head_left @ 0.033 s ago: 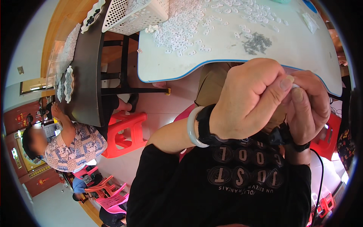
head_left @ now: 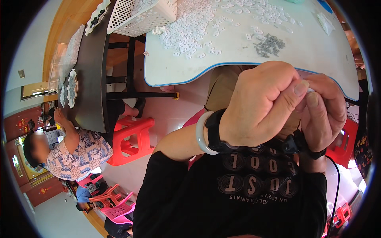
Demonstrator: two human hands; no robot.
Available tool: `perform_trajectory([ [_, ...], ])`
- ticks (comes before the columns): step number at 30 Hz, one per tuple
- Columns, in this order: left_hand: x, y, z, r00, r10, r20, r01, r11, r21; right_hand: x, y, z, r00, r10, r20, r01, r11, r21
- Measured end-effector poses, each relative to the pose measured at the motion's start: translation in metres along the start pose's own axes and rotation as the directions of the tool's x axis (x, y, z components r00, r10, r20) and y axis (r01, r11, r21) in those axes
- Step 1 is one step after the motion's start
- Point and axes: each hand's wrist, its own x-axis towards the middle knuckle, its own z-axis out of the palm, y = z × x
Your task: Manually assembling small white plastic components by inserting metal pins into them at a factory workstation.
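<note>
My left hand [head_left: 258, 105] and my right hand [head_left: 324, 113] are brought together in front of the near table edge, thumbs and fingers pinched. A small white piece [head_left: 310, 90] shows between the two thumb tips; most of it is hidden by the fingers. Beyond my hands, on the white table [head_left: 170, 73] with a blue rim, lies a small pile of short grey rod-like pieces [head_left: 270, 45]. Farther off, many flat white oval pieces with holes [head_left: 186, 33] are spread in a loose heap.
A white perforated basket [head_left: 145, 20] stands at the far left of the table. Left of it is a dark table [head_left: 89, 79] with wavy-edged trays [head_left: 72, 88], where another person [head_left: 79, 152] sits. A red stool [head_left: 131, 141] and pink chair [head_left: 117, 212] stand on the floor.
</note>
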Motion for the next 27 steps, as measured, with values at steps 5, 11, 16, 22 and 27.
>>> perform_trajectory([
  [5, 0.002, 0.004, -0.003, 0.999, 0.011, 0.048, -0.013, 0.999, 0.049, -0.004, -0.004, 0.003, 0.976, 0.219, -0.016, -0.205, 0.934, 0.293],
  [11, 0.003, 0.007, -0.003, 0.996, -0.049, 0.069, 0.048, 0.999, 0.005, -0.005, -0.004, 0.005, 0.945, 0.325, 0.038, -0.303, 0.823, 0.480],
  [16, 0.002, 0.003, -0.003, 0.998, 0.025, 0.062, -0.030, 0.996, 0.087, -0.009, -0.001, 0.003, 0.927, 0.366, 0.085, -0.352, 0.766, 0.538],
  [22, 0.000, -0.006, 0.003, 0.988, 0.153, 0.025, -0.155, 0.975, 0.159, -0.014, 0.001, 0.008, 0.942, 0.334, 0.040, -0.311, 0.816, 0.487],
  [27, -0.001, -0.009, 0.006, 0.991, 0.132, 0.003, -0.131, 0.980, 0.149, -0.013, -0.001, 0.013, 0.944, 0.329, -0.022, -0.283, 0.843, 0.457],
])
